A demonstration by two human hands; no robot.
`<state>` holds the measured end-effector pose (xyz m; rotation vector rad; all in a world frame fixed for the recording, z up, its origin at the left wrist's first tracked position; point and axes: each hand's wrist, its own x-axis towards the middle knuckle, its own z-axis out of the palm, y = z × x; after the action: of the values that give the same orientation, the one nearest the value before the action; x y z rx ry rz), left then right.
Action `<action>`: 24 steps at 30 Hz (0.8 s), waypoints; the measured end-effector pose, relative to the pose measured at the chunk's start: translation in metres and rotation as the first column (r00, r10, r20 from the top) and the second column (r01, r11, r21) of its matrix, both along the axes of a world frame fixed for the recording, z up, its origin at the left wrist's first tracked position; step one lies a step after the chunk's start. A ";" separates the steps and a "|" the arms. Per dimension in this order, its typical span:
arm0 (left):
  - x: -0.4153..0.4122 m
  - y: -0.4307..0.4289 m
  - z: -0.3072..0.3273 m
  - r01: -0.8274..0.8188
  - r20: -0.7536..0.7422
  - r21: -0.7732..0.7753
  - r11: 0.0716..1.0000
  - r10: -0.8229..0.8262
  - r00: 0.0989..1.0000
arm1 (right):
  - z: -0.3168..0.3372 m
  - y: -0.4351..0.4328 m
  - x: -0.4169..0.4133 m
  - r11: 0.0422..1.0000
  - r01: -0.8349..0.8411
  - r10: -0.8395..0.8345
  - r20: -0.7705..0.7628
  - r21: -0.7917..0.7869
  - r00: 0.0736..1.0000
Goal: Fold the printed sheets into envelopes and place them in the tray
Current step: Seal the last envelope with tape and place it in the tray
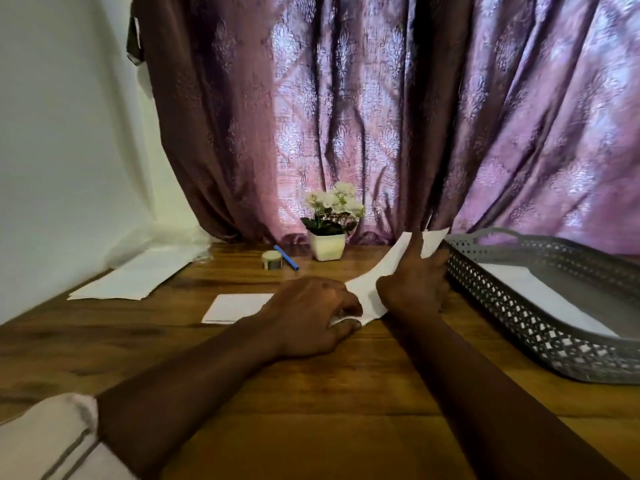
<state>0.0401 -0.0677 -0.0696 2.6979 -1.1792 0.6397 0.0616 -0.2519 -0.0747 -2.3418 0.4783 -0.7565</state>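
Pinning the near end of a white printed paper sheet [367, 292] to the brown wooden table [311, 393] with left hand [311, 317], fingers curled tight, probably anchoring a crease. Lifting the far end with right hand [412, 285], fingers spread. Waiting just right of the sheet: grey perforated tray [519, 317], white paper already inside.
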 end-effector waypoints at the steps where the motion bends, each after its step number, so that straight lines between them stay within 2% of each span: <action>1: 0.003 0.001 -0.003 0.032 -0.071 -0.041 0.999 -0.035 0.997 | 0.000 0.000 0.003 0.993 0.045 -0.053 -0.073 -0.111 0.996; 3: 0.007 0.006 -0.004 0.071 -0.187 -0.128 0.989 -0.095 0.978 | 0.000 0.001 0.006 0.959 0.041 -0.072 -0.101 -0.280 0.992; 5: 0.010 0.009 -0.004 0.075 -0.245 -0.166 0.983 -0.115 0.963 | -0.001 0.002 0.008 0.892 0.031 -0.049 -0.029 -0.450 0.998; 8: 0.010 0.009 -0.003 0.047 -0.254 -0.157 0.986 -0.086 0.963 | 0.001 0.008 0.005 0.776 0.114 -0.031 0.144 -0.620 0.989; 10: 0.008 0.008 -0.003 -0.009 -0.224 -0.122 0.993 -0.018 0.974 | 0.004 0.012 0.004 0.736 0.117 0.005 0.179 -0.666 0.984; 12: 0.008 0.011 -0.002 -0.085 -0.195 -0.100 0.991 0.064 0.979 | -0.002 0.013 0.010 0.777 -0.088 0.154 0.054 -0.624 0.987; 13: 0.009 0.013 -0.002 -0.118 -0.189 -0.102 0.988 0.097 0.977 | -0.007 0.013 0.013 0.816 -0.268 0.282 -0.051 -0.513 0.958; 15: 0.010 0.015 -0.002 -0.169 -0.205 -0.115 0.979 0.143 0.968 | -0.015 0.009 0.017 0.802 -0.548 0.494 -0.252 -0.237 0.832; 17: 0.011 0.016 0.000 -0.218 -0.237 -0.096 0.971 0.191 0.953 | -0.017 0.010 0.013 0.761 -0.618 0.525 -0.372 -0.197 0.765; 20: 0.013 0.025 0.009 -0.248 -0.304 -0.018 0.969 0.231 0.924 | -0.012 0.016 0.005 0.774 -0.589 0.480 -0.390 -0.232 0.785; 24: 0.026 0.063 0.022 -0.296 -0.435 0.086 0.951 0.304 0.848 | -0.009 0.019 0.003 0.738 -0.633 0.478 -0.480 -0.234 0.736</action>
<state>0.0661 -0.0045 -0.0473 2.8455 -0.6550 0.0214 0.0648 -0.2328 -0.0838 -2.7996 -0.2834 -0.0723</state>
